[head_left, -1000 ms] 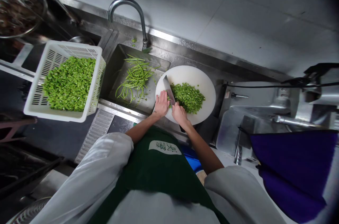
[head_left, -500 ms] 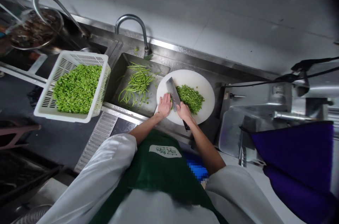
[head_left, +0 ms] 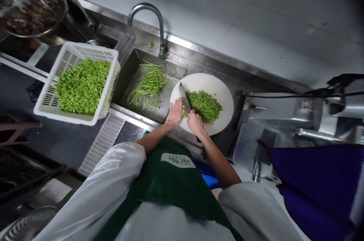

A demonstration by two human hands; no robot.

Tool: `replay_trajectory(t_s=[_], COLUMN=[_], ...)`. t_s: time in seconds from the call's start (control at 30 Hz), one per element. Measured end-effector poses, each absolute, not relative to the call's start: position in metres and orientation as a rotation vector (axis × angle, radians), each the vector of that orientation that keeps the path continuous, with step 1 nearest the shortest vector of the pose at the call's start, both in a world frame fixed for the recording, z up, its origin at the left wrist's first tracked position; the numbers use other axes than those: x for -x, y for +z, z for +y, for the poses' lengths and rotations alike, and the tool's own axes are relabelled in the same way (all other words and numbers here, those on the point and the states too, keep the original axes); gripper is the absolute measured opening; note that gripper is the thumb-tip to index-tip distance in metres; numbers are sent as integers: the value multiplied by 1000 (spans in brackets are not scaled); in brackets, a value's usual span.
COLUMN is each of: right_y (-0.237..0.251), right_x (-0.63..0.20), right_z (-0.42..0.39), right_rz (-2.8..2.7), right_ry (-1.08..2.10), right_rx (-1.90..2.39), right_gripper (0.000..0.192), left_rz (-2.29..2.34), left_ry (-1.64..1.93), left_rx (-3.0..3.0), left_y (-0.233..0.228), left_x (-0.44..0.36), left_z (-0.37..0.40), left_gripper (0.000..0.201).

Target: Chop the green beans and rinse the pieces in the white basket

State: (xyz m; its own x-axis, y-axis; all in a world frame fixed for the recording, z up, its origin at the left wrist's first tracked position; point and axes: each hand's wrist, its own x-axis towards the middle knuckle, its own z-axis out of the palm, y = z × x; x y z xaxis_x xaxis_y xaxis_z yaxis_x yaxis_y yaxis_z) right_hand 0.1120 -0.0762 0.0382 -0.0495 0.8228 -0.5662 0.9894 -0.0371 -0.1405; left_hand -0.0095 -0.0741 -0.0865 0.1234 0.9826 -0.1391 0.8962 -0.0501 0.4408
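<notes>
My right hand (head_left: 195,121) is closed around the handle of a cleaver (head_left: 184,96), whose blade stands on a round white cutting board (head_left: 226,100). Flat beside the blade, on its left, lies my left hand (head_left: 175,113), fingers stretched out over a small bunch of green beans (head_left: 184,113). Part of the bunch is hidden under those fingers. A heap of chopped green beans (head_left: 205,106) covers the board to the right of the blade.
Long whole beans (head_left: 151,81) lie in the sink (head_left: 121,93) left of the board, under a curved faucet (head_left: 161,30). A white basket (head_left: 40,112) of chopped beans stands further left, before a large pot (head_left: 66,9). A purple cloth (head_left: 318,180) hangs at right.
The view has shifted slightly. The cleaver's blade is turned more edge-on, and bean pieces now show between it and my left hand. Both hands remain at the board.
</notes>
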Motion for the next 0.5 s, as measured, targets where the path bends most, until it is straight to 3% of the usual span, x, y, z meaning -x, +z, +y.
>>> replay_trajectory(t_s=[0.5], right_y=[54], right_x=[-113], right_z=[-85], right_rz=[1937], right_ry=[-729], right_rx=[-1851], right_gripper=[36], left_rz=[1863], left_ry=[275], left_rx=[-1932], left_y=[-81], left_x=[14], left_z=[-91], left_gripper=[70])
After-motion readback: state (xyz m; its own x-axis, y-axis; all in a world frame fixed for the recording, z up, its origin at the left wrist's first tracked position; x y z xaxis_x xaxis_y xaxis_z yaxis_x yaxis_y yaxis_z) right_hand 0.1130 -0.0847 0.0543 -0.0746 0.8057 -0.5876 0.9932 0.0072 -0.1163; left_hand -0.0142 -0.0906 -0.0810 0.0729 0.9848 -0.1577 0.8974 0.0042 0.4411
